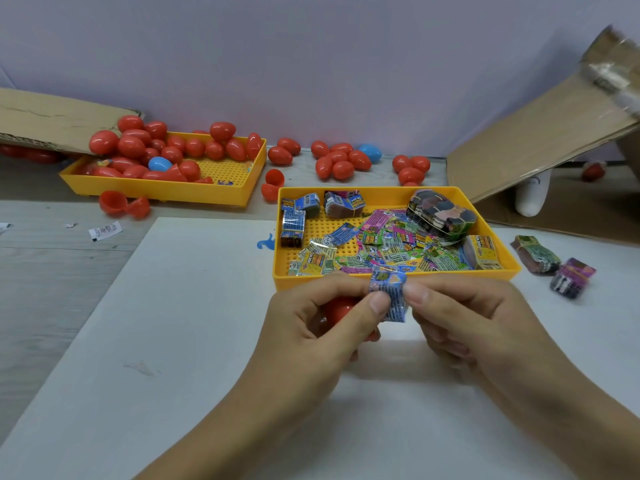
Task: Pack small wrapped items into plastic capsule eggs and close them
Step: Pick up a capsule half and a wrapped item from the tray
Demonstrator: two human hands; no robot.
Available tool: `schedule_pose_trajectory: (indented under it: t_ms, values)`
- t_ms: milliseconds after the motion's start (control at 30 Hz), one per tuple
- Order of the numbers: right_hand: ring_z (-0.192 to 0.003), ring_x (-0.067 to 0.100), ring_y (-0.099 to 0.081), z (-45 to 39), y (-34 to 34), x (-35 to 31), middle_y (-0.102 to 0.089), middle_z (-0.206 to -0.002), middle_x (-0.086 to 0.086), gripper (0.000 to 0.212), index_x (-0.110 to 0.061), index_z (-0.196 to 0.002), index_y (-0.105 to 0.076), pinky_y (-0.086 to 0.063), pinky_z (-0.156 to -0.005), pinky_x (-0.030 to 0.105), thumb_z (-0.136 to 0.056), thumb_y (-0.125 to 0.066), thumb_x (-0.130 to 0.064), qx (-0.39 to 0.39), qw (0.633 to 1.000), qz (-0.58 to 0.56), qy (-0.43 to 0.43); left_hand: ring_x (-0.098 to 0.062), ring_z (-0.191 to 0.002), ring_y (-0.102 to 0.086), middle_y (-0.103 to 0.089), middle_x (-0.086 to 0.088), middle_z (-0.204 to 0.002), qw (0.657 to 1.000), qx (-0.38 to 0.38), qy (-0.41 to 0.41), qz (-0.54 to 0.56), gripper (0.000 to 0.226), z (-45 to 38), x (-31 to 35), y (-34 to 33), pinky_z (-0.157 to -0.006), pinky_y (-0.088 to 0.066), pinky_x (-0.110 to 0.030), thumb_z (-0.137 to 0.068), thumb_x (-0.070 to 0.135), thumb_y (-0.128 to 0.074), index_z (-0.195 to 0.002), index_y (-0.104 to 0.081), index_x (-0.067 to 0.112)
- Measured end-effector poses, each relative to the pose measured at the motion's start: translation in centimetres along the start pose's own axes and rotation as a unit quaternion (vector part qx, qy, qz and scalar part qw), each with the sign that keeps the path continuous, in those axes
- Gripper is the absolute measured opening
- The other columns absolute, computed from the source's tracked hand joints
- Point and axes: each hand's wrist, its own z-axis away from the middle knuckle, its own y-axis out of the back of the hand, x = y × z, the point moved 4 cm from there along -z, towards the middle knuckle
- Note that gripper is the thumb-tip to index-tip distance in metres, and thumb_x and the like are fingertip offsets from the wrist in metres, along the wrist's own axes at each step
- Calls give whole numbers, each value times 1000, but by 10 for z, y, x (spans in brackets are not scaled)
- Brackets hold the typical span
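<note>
Two hands meet over the white board, just beside the yellow tray's point(394, 279) near edge. Left hand point(311, 327) cups a red egg half point(337, 310) while pinching, with the right hand point(460, 320), a blue packet point(388, 296). Fold it tight, I'd say, before tucking it in.

Two yellow trays are on the table: the far left tray point(221, 194) and the nearer right tray point(391, 278). Two blue eggs are visible, one point(159, 163) in the left tray and one point(370, 152) on the table far behind. The red eggs point(131, 147) are too many and too piled to count exactly. Two hands are in view, the left hand point(311, 327) and the right hand point(467, 323), and they pinch one wrapped packet point(388, 296). Two bundles point(536, 254) lie on the table right of the near tray. Two cardboard pieces point(540, 133) stand at the far sides.
</note>
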Motion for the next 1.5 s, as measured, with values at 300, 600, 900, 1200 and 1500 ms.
schedule_pose_trajectory:
  t_ms: [300,600,900,1200,1500]
  values:
    - [-47,6,-40,9,5,-3,-50,-54,5,13,-26,-73,-69,-32,-45,17,-76,-63,-38,125,965,184,137,-1,-63,-54,-63,12,-73,993,45,-71,-79,4,5,10,-1,-51,-41,-16,-83,28,-74,-81,-71,27]
    - [-57,16,-65,7,6,-4,-70,-73,5,21,-30,-91,-77,-44,-41,25,-82,-79,-11,108,981,129,97,-2,-65,-52,-56,17,-71,996,-27,-66,-55,11,7,14,-6,-59,-37,-8,-80,28,-67,-74,-64,20]
    - [-56,23,-70,4,7,-10,-75,-73,7,16,-25,-88,-80,-49,-38,27,-76,-73,-17,24,998,43,27,-8,-61,-48,-54,9,-71,982,-47,-113,-142,11,10,19,-7,-57,-38,-16,-78,25,-65,-70,-59,21]
    - [-55,28,-69,3,9,-5,-73,-79,18,17,-17,-93,-79,-46,-37,25,-76,-77,-15,-54,991,-21,-120,-5,-62,-43,-50,8,-71,945,-69,-196,-252,11,11,26,-8,-62,-33,-11,-75,14,-66,-70,-57,11]
    - [-55,18,-68,6,9,-4,-71,-69,6,26,-24,-84,-80,-48,-36,27,-81,-71,0,69,990,112,55,-19,-84,-57,-62,1,-91,999,-32,-42,-5,24,7,9,-1,-68,-46,-28,-71,21,-53,-94,-59,24]
